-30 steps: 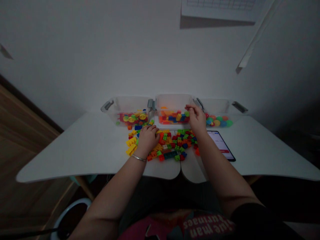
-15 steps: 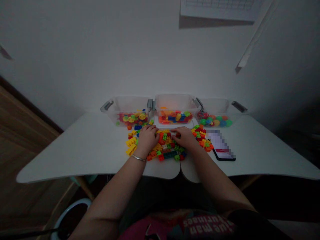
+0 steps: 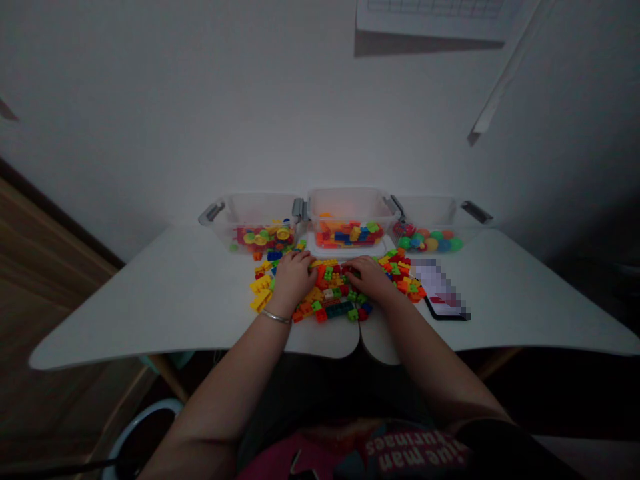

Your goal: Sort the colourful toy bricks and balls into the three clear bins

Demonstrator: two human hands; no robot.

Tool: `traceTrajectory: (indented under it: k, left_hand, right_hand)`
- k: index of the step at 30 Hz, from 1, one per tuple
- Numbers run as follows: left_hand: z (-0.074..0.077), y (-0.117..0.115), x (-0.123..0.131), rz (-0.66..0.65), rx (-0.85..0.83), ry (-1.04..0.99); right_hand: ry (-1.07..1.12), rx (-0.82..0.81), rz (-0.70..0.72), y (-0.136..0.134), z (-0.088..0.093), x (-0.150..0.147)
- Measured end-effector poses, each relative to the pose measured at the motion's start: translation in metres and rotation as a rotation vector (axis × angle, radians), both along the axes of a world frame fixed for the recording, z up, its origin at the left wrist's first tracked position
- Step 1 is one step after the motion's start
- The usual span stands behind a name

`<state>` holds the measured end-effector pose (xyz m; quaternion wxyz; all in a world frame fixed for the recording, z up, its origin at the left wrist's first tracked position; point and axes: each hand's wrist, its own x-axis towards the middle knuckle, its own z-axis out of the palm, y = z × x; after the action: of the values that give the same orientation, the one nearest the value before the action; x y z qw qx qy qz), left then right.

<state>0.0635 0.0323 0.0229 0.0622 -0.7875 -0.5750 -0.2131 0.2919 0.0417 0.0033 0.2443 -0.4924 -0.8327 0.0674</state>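
A loose pile of toy building bricks in yellow, orange, red, green and blue covers the middle of the white table. My left hand rests palm down on the pile's left part, fingers bent a little and apart, with no brick visibly gripped. On the other side, my right hand lies over the bricks with its fingers curved towards the centre. A gap shows between its thumb and forefinger, beside a red brick. The bricks beneath both palms are hidden.
Behind the pile stand three clear plastic boxes: a left box with coloured pieces, a middle box with bricks, a right box with coloured balls. A phone lies right of the pile. The white table has a seam near me.
My right hand has shifted very slightly, and a red brick now shows by its fingertips where a pale patch was. My left hand stays on the pile. The view has tilted slightly.
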Motion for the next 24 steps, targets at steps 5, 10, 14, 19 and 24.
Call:
traceTrajectory:
  k: [5, 10, 14, 19, 24]
  left_hand:
    - [-0.0011, 0.0008, 0.0001, -0.003, 0.016, -0.011]
    - [0.0000, 0.0002, 0.0010, -0.007, 0.019, -0.004]
    - [0.0011, -0.0006, 0.0016, -0.003, 0.014, 0.009]
    - [0.0016, -0.0012, 0.0016, -0.005, 0.011, 0.010]
    - [0.0012, -0.0007, 0.0012, -0.002, 0.009, 0.007]
  right_hand:
    - [-0.007, -0.021, -0.073, -0.0014, 0.0030, -0.0040]
    - [0.039, -0.019, -0.113, -0.0018, 0.0034, -0.0054]
    - [0.054, -0.025, -0.125, -0.0015, 0.0027, -0.0054]
    - [0.103, -0.026, -0.130, -0.0021, 0.0027, -0.0056]
    - [0.201, 0.038, -0.087, 0.0000, -0.0010, -0.0042]
